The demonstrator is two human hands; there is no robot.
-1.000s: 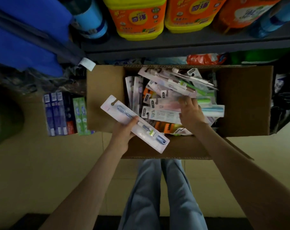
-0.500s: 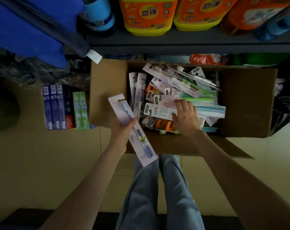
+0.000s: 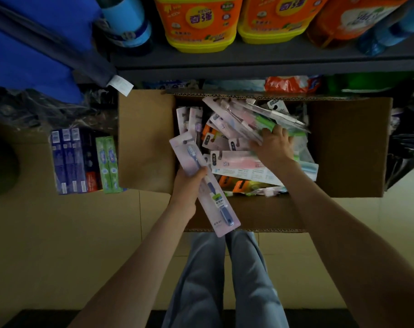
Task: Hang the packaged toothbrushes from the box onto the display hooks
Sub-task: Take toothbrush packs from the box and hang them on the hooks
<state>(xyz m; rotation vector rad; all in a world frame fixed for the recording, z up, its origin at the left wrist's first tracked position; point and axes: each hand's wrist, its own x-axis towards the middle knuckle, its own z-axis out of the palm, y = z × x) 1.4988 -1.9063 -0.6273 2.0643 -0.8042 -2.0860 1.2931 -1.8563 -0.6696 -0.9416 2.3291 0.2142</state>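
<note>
An open cardboard box [image 3: 144, 143] stands on the floor in front of me, full of several packaged toothbrushes [image 3: 239, 162] lying in a loose heap. My left hand [image 3: 189, 185] grips one pale pink pack with a blue toothbrush [image 3: 215, 202] round its middle, held over the box's near left corner. My right hand [image 3: 275, 145] reaches into the heap with fingers curled over the packs at the far right, by a green-handled pack [image 3: 265, 121]. Whether it grips one I cannot tell. No display hooks are in view.
A grey shelf edge [image 3: 248, 67] runs above the box, carrying orange and yellow detergent jugs [image 3: 198, 22] and a blue bottle [image 3: 127, 24]. Boxed toothpaste [image 3: 82, 162] lies on the floor left of the box. My legs [image 3: 224, 280] are below. Blue fabric [image 3: 35, 43] hangs at upper left.
My left hand has turned the blue toothbrush pack more upright and nearer the box. My right hand has moved from the near packs to the far right of the heap.
</note>
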